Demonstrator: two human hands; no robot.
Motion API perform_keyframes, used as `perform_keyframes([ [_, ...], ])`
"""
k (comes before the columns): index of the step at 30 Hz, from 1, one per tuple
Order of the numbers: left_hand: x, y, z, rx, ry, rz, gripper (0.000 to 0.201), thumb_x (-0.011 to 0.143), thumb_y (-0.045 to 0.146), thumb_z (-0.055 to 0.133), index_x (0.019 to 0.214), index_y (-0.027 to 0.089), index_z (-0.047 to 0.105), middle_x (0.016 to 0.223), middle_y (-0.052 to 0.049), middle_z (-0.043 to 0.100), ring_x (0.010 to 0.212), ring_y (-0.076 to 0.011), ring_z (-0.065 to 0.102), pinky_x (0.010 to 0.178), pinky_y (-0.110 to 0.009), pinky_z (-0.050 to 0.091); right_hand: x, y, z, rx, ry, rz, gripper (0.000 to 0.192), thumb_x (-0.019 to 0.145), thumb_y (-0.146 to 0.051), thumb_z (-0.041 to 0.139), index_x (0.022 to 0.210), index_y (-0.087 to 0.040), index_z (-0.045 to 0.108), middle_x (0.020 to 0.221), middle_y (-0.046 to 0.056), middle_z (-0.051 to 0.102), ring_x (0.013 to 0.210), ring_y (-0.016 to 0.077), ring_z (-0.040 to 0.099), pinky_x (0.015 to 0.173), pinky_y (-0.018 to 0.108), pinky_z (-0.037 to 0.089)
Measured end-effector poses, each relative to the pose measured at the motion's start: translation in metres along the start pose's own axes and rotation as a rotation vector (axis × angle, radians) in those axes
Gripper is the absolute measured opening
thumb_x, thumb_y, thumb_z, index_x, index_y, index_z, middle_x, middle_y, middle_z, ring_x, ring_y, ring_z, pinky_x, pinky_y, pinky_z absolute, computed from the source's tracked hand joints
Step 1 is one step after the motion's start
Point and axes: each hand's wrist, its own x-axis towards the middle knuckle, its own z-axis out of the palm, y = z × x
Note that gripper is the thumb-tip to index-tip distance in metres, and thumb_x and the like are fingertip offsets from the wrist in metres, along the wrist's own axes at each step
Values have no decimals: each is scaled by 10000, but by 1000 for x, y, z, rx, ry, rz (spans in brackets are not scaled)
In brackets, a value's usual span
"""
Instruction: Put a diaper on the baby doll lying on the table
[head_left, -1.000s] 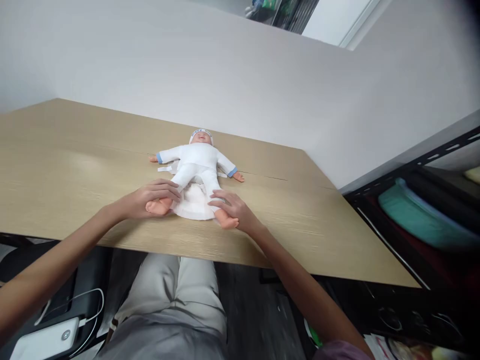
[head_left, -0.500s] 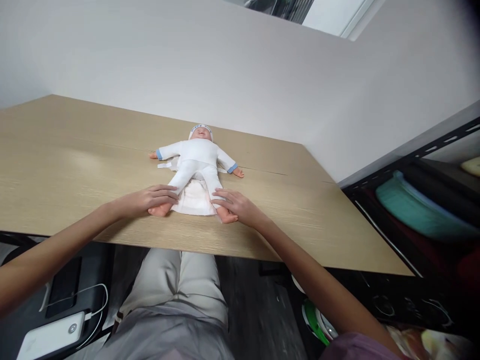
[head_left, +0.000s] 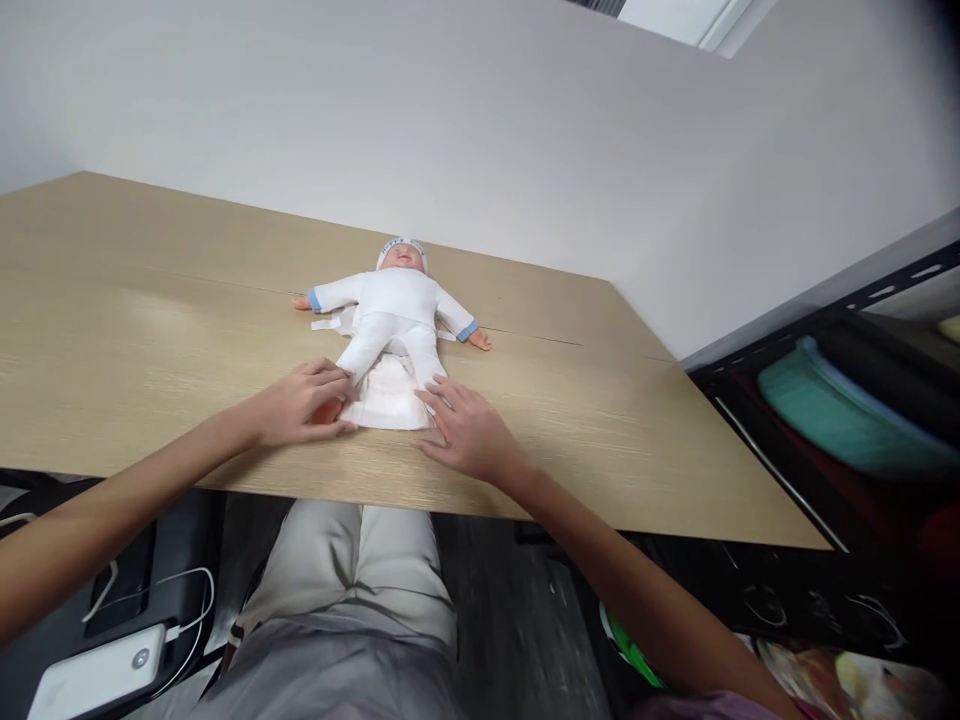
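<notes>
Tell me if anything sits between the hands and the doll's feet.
Nothing visible does. The left hand already covers one foot of the doll, and the right hand lies over the other. The white pad lies between the two hands, under the legs, not in the way.

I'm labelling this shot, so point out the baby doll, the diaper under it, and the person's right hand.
baby doll [head_left: 394,305]: head view, on its white-suited chest.
diaper [head_left: 386,400]: head view, on the white pad between the legs.
right hand [head_left: 466,432]: head view, on the back of the hand.
</notes>
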Motion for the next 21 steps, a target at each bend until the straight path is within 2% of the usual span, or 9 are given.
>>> perform_keyframes([
  [2, 3, 5, 8, 80, 16, -40, 375, 994, 560, 778, 1156, 223, 751, 1249, -127, 790, 1240, -384, 640, 1090, -531, 539, -1, -8, 9, -52, 14, 37, 582, 1089, -382, 727, 1615, -151, 635, 1605, 228, 677, 1596, 412, 565, 1293, 585, 521],
  [5, 8, 7, 14, 95, 42, -77, 197, 1042, 421, 677, 1081, 232, 718, 1139, -113, 784, 1197, -374, 635, 1061, -533, 521, 0, -8, 17, -63, 54, 106, 429, 1118, -162, 556, 1519, -197, 706, 1508, 186, 744, 1555, 360, 601, 1237, 530, 543],
  [9, 21, 2, 2, -86, 144, -212, 232, 1093, 429, 576, 1119, 232, 695, 1049, -89, 763, 1045, -320, 680, 952, -473, 536, 18, 8, 16, 58, 155, 192, 331, 1130, -172, 473, 1265, -222, 771, 1213, 152, 806, 1197, 335, 732, 1035, 476, 590],
  [12, 44, -7, -16, -236, 243, -288, 241, 1087, 454, 566, 1136, 230, 643, 1150, -86, 766, 1054, -291, 704, 971, -452, 550, 47, 26, 12, 225, 330, 238, 266, 1120, -233, 463, 1128, -227, 729, 1066, 115, 777, 1032, 311, 709, 947, 443, 575],
  [15, 76, -26, -31, -255, 327, -299, 277, 1079, 487, 553, 1170, 229, 595, 1286, -112, 738, 1213, -316, 666, 1094, -490, 522, 85, 47, 11, 335, 502, 254, 236, 1099, -277, 457, 1058, -238, 686, 1085, 108, 765, 1082, 299, 689, 1012, 435, 543],
  [16, 88, -35, -34, -257, 342, -315, 292, 1079, 503, 548, 1176, 229, 579, 1291, -114, 728, 1209, -317, 657, 1095, -491, 517, 98, 54, 11, 352, 535, 269, 236, 1094, -301, 456, 1032, -243, 676, 1078, 106, 761, 1083, 297, 679, 1023, 434, 532],
  [18, 112, -55, -38, -295, 354, -381, 296, 1079, 513, 550, 1166, 231, 549, 1209, -96, 709, 1098, -291, 651, 1026, -460, 527, 121, 69, 12, 393, 533, 338, 255, 1094, -370, 458, 986, -253, 657, 1002, 84, 741, 1019, 288, 654, 992, 418, 518],
  [21, 147, -85, -37, -403, 372, -496, 231, 1057, 456, 594, 1069, 236, 522, 1015, -44, 642, 914, -235, 592, 901, -395, 510, 153, 94, 17, 500, 449, 504, 306, 1092, -456, 466, 927, -260, 633, 880, 33, 686, 928, 262, 607, 935, 382, 496],
])
